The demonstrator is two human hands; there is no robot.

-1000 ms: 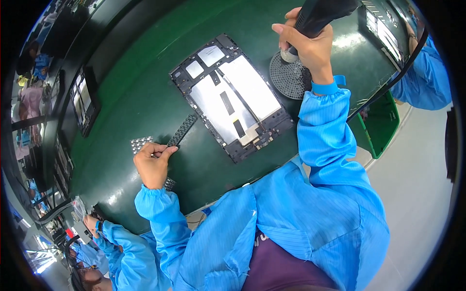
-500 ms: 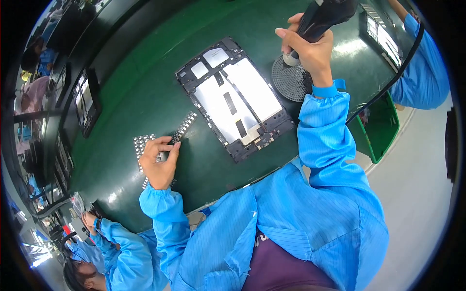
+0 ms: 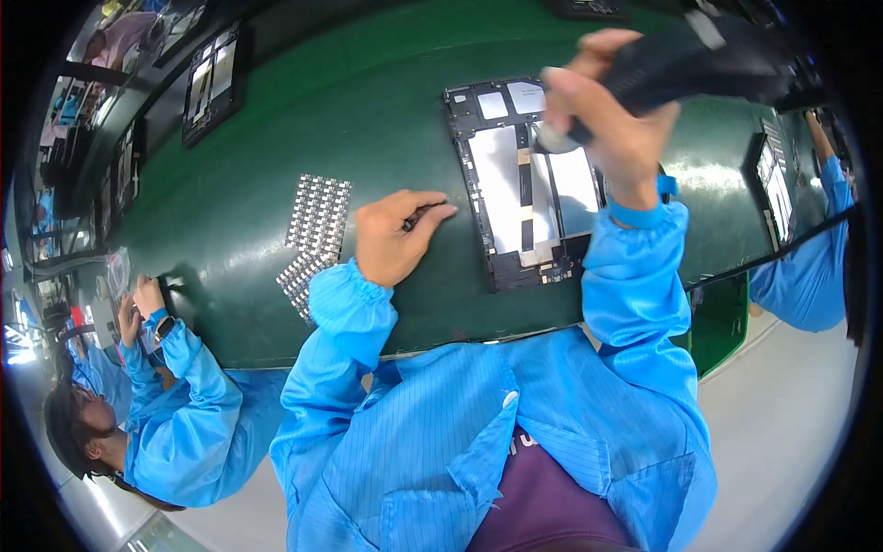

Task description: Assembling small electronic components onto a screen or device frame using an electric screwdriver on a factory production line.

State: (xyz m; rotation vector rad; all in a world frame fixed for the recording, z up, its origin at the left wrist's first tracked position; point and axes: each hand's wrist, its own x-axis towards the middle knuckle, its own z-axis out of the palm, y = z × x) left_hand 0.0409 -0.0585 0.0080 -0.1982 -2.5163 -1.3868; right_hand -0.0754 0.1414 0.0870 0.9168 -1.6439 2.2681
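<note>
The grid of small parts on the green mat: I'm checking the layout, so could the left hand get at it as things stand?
Probably yes. The left hand rests on the mat just right of the grid of small parts, with only bare mat between them. It pinches a small dark piece, which might hinder picking.

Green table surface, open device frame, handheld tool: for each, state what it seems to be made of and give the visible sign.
Green table surface: probably a rubber or vinyl mat, with soft, smeared sheen. Open device frame: apparently black plastic around pale metallic panels that reflect light. Handheld tool in the right hand: likely matte black plastic; blur leaves this uncertain.
</note>
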